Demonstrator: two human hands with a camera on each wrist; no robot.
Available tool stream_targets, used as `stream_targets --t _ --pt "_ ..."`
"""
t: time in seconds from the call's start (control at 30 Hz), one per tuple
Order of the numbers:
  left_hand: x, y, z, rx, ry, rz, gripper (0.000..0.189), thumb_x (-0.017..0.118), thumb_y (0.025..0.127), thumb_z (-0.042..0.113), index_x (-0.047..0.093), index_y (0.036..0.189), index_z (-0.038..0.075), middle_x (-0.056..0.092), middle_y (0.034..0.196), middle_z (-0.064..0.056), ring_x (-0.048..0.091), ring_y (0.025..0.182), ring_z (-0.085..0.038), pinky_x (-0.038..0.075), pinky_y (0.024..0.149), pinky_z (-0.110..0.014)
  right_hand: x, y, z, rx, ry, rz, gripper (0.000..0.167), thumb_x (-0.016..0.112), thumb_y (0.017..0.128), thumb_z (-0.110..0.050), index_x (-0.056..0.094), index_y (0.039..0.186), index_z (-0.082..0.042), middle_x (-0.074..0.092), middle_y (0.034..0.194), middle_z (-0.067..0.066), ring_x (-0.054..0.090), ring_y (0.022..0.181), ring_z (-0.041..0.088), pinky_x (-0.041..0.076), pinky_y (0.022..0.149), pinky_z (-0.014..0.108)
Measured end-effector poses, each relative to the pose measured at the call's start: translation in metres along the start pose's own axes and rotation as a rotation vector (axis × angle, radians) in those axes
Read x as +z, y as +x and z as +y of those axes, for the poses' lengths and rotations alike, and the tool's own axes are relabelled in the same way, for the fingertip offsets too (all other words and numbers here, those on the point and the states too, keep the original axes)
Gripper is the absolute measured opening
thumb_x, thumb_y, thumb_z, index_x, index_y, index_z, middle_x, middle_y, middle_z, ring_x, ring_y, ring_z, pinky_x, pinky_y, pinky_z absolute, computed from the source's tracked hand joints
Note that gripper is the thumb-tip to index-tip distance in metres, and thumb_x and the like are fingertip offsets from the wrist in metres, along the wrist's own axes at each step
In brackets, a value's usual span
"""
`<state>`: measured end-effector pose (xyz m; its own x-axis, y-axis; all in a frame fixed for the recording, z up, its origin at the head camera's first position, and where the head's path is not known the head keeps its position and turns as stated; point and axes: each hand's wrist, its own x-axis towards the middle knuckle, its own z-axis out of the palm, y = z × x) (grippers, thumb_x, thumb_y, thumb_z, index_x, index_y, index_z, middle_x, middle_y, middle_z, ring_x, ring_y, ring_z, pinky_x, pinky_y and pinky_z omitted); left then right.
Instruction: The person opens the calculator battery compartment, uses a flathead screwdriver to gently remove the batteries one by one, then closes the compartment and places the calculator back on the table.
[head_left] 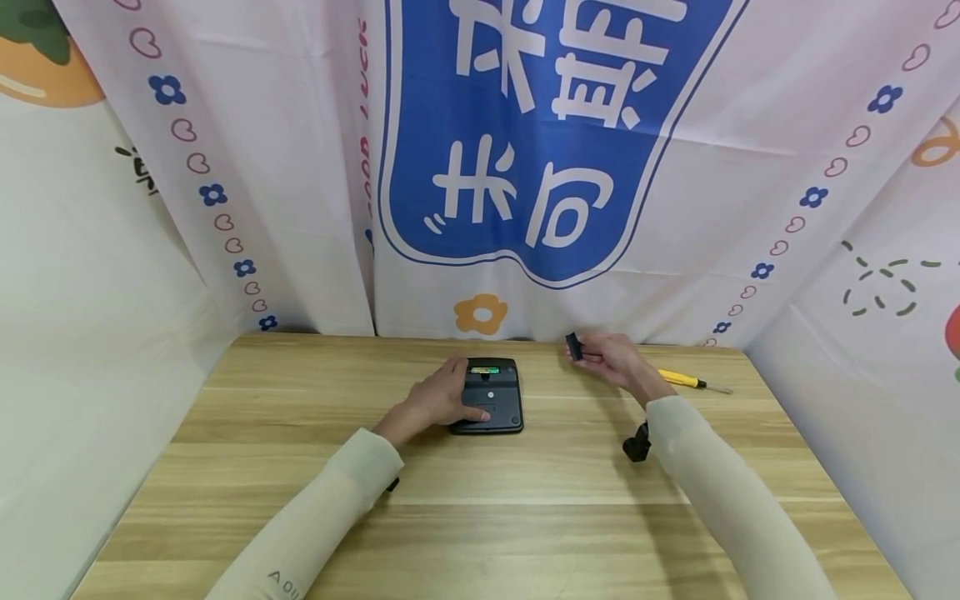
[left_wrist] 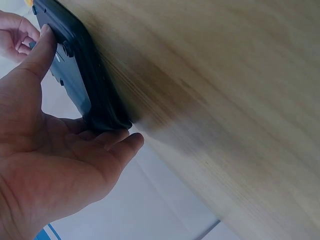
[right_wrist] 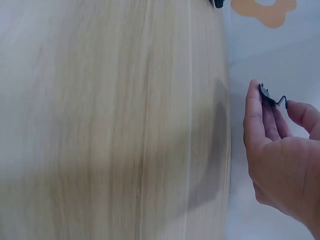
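Observation:
A black calculator (head_left: 491,408) lies face down on the table, its battery slot uncovered. Inside the slot sits a green and gold battery (head_left: 485,370). My left hand (head_left: 437,397) holds the calculator by its left side, thumb on the back and fingers by the far edge. In the left wrist view the calculator (left_wrist: 82,75) is seen edge-on between thumb and fingers. To the right, above the table's back edge, my right hand (head_left: 613,358) pinches a small black battery cover (head_left: 574,347). The right wrist view shows the cover's (right_wrist: 266,94) bent clip near the thumb.
A yellow-handled screwdriver (head_left: 681,378) lies on the wooden table (head_left: 480,517) beyond the right wrist. Printed white cloth (head_left: 315,275) hangs behind the table's back edge, with white sheets on both sides. A black wrist-camera part (head_left: 637,444) juts out beside the right sleeve.

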<state>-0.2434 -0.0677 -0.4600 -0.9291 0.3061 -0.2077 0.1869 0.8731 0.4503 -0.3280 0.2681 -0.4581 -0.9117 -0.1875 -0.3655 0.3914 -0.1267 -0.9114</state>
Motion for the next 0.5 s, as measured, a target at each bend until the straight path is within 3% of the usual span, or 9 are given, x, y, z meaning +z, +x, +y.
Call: stream_targets --t 0.27,0.5 --pt "0.0 -0.001 0.001 0.0 -0.002 0.0 0.113 0.083 0.089 0.053 0.022 0.167 -0.001 0.024 0.173 -0.021 0.036 0.155 -0.039 0.038 0.115 -0.07 -0.018 -0.004 -0.003 -0.005 -0.012 0.009 0.049 0.051 0.112 -0.005 0.037 0.154 0.017 0.065 0.135 0.03 0.068 0.126 0.034 0.058 0.1 0.035" --pt "0.0 -0.001 0.001 -0.009 0.006 -0.003 0.112 0.083 0.09 0.053 0.022 0.167 -0.001 0.023 0.174 -0.02 0.034 0.156 -0.039 0.037 0.116 -0.069 -0.029 -0.006 -0.004 -0.02 -0.016 0.024 0.05 0.052 0.111 -0.003 0.037 0.153 0.018 0.07 0.127 0.026 0.073 0.118 0.029 0.058 0.1 0.035"
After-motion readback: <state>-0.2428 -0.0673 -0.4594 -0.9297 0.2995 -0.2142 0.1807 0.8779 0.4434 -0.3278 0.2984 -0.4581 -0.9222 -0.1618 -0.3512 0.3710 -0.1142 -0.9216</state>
